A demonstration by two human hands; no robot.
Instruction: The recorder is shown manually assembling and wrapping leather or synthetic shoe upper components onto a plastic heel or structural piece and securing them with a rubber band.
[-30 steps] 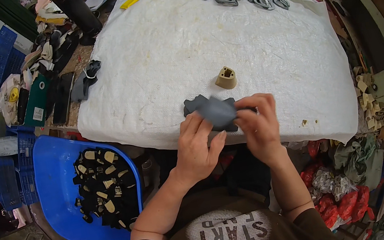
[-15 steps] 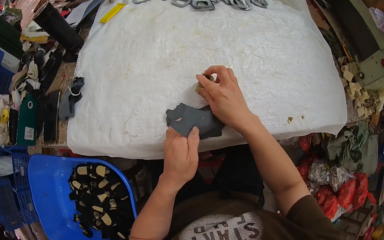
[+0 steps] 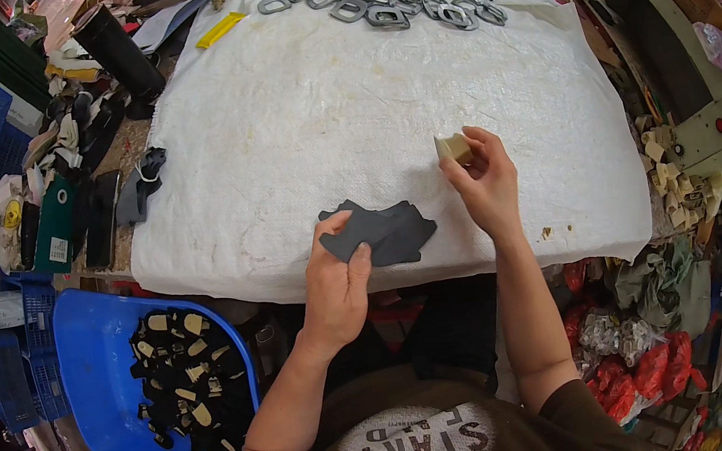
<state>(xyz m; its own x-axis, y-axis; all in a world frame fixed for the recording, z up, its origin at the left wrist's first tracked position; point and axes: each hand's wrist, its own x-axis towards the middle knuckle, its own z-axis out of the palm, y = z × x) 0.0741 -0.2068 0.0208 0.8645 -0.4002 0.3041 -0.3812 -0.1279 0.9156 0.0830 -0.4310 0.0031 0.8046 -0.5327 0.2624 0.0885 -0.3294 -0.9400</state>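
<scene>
shifted rightward since half a second ago, together with the right hand [image 3: 488, 182]: tan block [image 3: 453, 150], gripped between thumb and fingers at that hand's tips. held over the white-covered table [image 3: 342, 106], nearer to its near edge than its far one; cannot tell whether touching the cloth. pinched in the left hand [image 3: 335, 279], thumb on top and fingers closed: dark grey piece [image 3: 351, 233], partly over further grey material [image 3: 409, 231] close to the near edge. spread along the far edge: grey metal rings [image 3: 384, 9], with a yellow strip [image 3: 220, 29] to their left, toward the far left corner. set below the near left corner: blue tub [image 3: 93, 381], holding black-and-tan pieces [image 3: 188, 376].
</scene>
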